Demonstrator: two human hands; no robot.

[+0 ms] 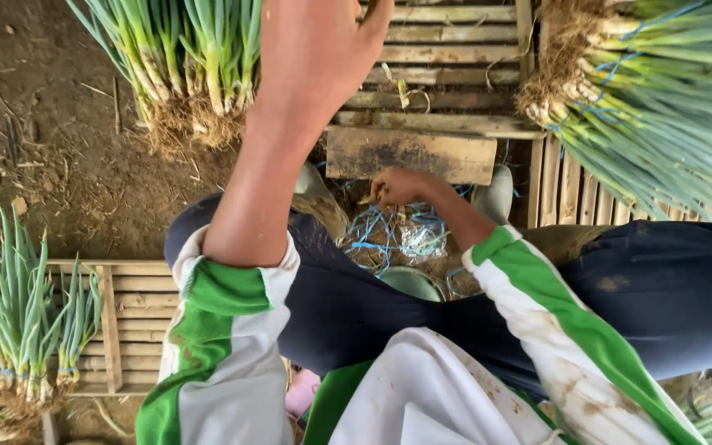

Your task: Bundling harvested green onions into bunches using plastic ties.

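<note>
Biggest thing first: the big heap of green onions (pixel 661 107) is laid across the slatted wooden pallet (pixel 447 49) at its right edge, roots all facing inward, probably so they're kept off the dirt and within easy reach. A second bunch (pixel 183 74) is stood just off the pallet's left edge, and smaller tied bundles (pixel 18 321) are parked on another slatted crate (pixel 138 321). The left hand (pixel 323 41) is raised over the pallet, fingers loosely spread, nothing held. The right hand (pixel 397 188) is curled down into the tangle of blue plastic twine (pixel 393 235), between the knees by the pallet's near edge, seemingly pinching a strand.
</note>
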